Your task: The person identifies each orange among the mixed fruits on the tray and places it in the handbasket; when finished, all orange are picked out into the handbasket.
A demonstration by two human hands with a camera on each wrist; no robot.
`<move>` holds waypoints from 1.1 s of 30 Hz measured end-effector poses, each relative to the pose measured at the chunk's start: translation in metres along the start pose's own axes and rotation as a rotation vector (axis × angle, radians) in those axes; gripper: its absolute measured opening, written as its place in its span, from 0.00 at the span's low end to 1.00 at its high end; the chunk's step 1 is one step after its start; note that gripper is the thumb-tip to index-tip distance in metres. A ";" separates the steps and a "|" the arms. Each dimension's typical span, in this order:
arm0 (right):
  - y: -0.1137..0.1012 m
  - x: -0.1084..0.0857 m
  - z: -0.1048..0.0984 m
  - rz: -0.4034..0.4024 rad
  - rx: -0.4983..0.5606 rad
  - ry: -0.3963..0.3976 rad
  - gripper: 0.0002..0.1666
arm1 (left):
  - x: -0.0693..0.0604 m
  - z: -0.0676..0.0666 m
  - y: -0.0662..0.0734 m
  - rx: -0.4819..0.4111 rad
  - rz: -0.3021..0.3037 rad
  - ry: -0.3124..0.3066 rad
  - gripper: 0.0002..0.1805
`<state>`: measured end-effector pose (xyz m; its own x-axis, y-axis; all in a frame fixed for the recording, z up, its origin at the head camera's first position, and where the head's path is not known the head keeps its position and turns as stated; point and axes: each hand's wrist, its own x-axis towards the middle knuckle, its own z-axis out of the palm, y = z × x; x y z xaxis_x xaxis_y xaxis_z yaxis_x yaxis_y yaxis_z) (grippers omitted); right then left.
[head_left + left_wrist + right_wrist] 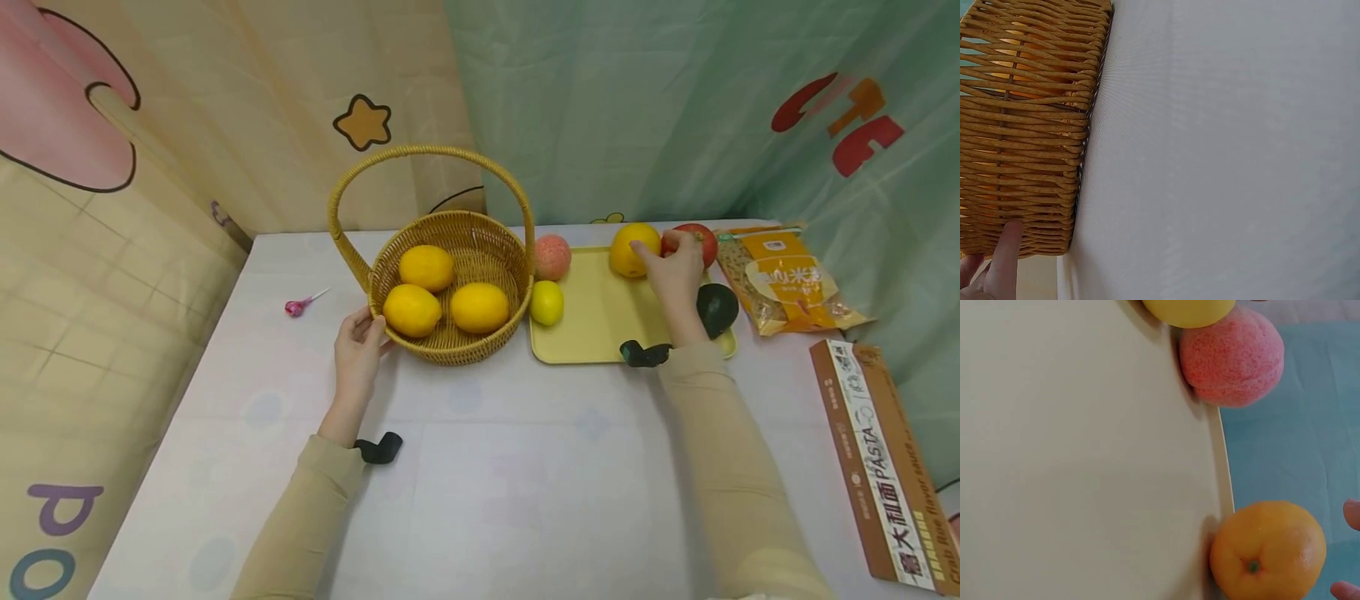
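My left hand holds the near left rim of a wicker basket, thumb on the rim. Inside lie three yellow lemons. In the left wrist view, a finger touches the woven wall. Over the far edge of a pale yellow tray is my right hand, fingers spread beside an orange. The right wrist view shows its fingertips apart from the orange. A red round fruit is partly hidden behind the hand.
A pink peach and a yellow-green fruit sit at the tray's left edge, a dark avocado at its right. Farther right are a grain bag and a pasta box. A lollipop lies left of the basket.
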<state>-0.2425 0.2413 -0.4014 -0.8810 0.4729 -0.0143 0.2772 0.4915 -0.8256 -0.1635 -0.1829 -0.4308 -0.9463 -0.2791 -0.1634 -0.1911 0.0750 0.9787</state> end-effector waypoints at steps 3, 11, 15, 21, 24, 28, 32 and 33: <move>-0.002 0.000 0.007 0.001 -0.023 0.001 0.45 | 0.000 -0.001 0.000 -0.006 0.002 0.001 0.26; -0.007 0.000 0.020 0.040 -0.073 0.000 0.46 | 0.000 -0.001 0.001 -0.008 -0.009 -0.002 0.26; -0.008 0.003 0.025 0.058 -0.110 -0.008 0.46 | 0.000 0.000 0.000 0.000 -0.010 0.003 0.26; -0.006 0.005 0.029 0.078 -0.100 -0.025 0.48 | 0.001 0.000 0.000 -0.017 -0.008 -0.007 0.27; -0.005 0.006 0.031 0.093 -0.050 -0.041 0.49 | 0.001 0.000 0.000 -0.019 -0.010 -0.007 0.26; -0.004 0.006 0.034 0.111 0.007 -0.044 0.50 | 0.001 0.000 0.000 -0.016 -0.013 -0.004 0.26; -0.003 0.003 0.033 0.118 0.033 -0.031 0.50 | 0.000 -0.001 0.000 -0.008 -0.013 -0.005 0.27; -0.003 0.002 0.033 0.120 0.040 -0.030 0.50 | 0.000 0.000 0.000 -0.006 -0.012 -0.004 0.27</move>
<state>-0.2578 0.2172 -0.4177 -0.8537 0.5042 -0.1303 0.3660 0.4029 -0.8389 -0.1635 -0.1834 -0.4310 -0.9449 -0.2761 -0.1761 -0.2014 0.0659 0.9773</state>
